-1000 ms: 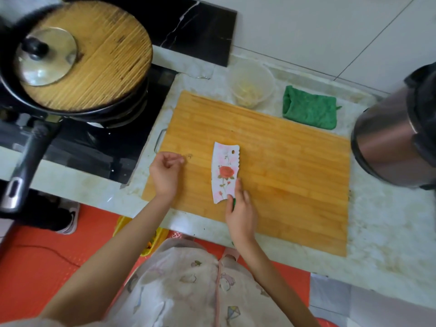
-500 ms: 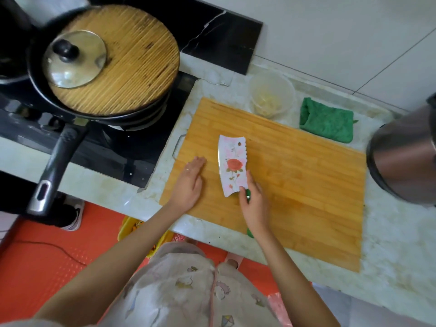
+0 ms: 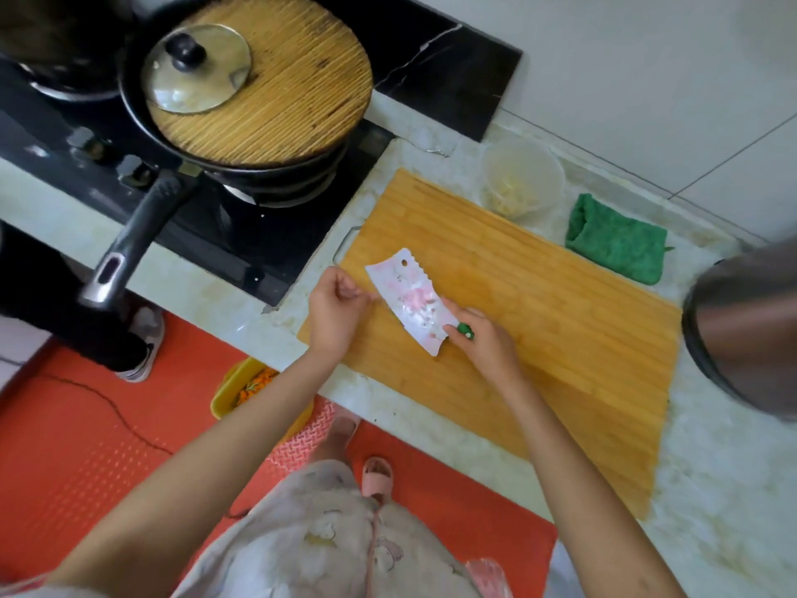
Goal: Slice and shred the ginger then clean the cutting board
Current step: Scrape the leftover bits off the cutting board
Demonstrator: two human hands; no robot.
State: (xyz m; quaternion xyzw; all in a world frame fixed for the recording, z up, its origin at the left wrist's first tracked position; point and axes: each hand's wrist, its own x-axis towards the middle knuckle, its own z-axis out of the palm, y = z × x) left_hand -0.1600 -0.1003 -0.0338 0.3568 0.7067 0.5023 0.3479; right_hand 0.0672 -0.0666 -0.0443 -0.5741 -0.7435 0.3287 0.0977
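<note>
A bamboo cutting board [image 3: 560, 321] lies on the marble counter. Over its left end my right hand [image 3: 485, 345] grips the green handle of a knife [image 3: 409, 299]. The knife's white blade has a pink rose print, is lifted and points up-left. My left hand [image 3: 336, 312] is at the board's left edge, and its curled fingers and thumb meet the blade's left edge. Behind the board stands a clear plastic bowl [image 3: 522, 183] with pale shredded ginger in it. I see no ginger on the board.
A folded green cloth [image 3: 616, 246] lies behind the board on the right. A steel pot [image 3: 742, 334] stands at the right edge. On the stove to the left sits a black pan [image 3: 142, 235] under a wooden lid [image 3: 276, 79]. A yellow bin [image 3: 254, 390] stands on the red floor.
The knife lay flat on the board with my right hand at its handle. Now it is lifted and swung to point up-left. My left hand came off the board to the blade's edge.
</note>
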